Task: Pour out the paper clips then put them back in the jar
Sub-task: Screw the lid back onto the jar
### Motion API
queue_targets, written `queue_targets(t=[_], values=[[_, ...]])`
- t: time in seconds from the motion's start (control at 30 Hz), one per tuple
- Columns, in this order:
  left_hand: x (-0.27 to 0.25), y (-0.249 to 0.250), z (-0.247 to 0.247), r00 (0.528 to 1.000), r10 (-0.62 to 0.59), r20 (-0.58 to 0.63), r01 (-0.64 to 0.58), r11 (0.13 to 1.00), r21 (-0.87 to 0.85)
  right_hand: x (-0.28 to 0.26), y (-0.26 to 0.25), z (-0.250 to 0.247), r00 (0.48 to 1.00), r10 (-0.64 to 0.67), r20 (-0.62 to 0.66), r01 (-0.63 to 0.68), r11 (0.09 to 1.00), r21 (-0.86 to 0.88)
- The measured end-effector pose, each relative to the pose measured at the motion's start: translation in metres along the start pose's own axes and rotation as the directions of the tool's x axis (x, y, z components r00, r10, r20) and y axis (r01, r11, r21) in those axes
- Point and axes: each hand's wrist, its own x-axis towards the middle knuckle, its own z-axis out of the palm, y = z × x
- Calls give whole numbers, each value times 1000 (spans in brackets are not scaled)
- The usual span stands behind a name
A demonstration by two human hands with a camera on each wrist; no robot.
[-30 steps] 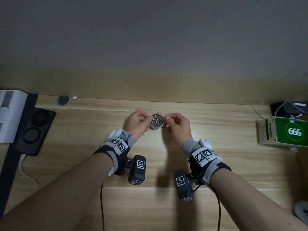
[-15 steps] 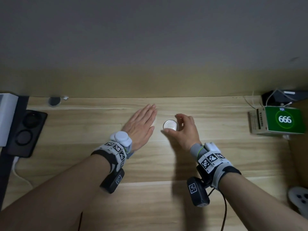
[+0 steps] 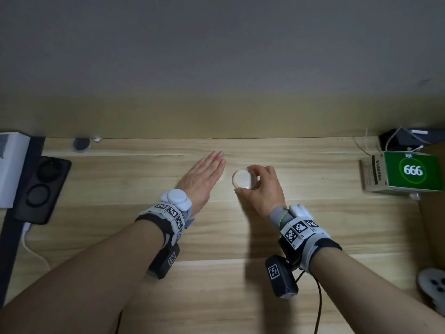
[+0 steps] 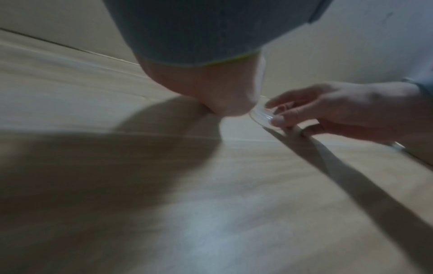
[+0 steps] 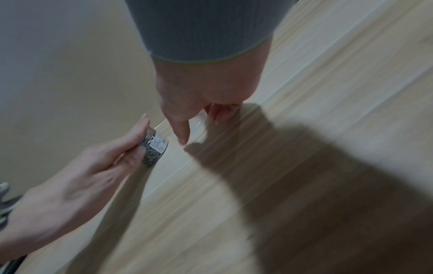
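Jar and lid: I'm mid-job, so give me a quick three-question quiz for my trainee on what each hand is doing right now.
1. True or false: the right hand holds the clear lid by its rim.
2. Pick one. In the right wrist view, the jar under the left hand is: A) empty; B) holding paper clips; C) capped with a black lid.
3. Fill the gap: in the head view, the left hand lies palm down over the jar with its fingers ____.

Key: 1 true. 2 B. 3 straight.
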Motion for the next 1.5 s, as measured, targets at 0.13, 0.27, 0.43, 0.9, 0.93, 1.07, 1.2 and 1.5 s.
queue_targets(t=[0.13, 0.27, 0.43, 0.9, 0.93, 1.07, 1.2, 1.5], values=[[-8, 9, -15, 997, -45, 56, 39, 994, 106, 2, -5, 5, 1000, 5, 18, -5, 999, 36], [-5, 3, -31, 994, -20, 108, 33, 992, -120, 3, -15, 0, 999, 26, 22, -27, 999, 40], [-8, -3, -43, 959, -282, -27, 217, 793, -569, 8, -33, -3, 1000, -19, 23, 19, 1000, 11], [-2, -22, -34, 746, -564, 353, 429, 3, -903, 22, -72, 10, 971, -225, 78, 216, 970, 110], [-2, -24, -35, 729, -583, 360, 413, -45, -909, 22, -75, 12, 968, -227, 111, 214, 970, 115], [-6, -29, -42, 702, -607, 373, 398, -101, -912, 22, -92, 21, 944, -236, 231, 230, 972, 55], [-8, -39, -37, 691, -589, 419, 426, -137, -894, 23, -98, 32, 954, -226, 197, 206, 972, 116], [-7, -32, -32, 739, -593, 319, 412, 23, -911, 30, -65, 33, 984, 14, 176, -71, 944, 322]])
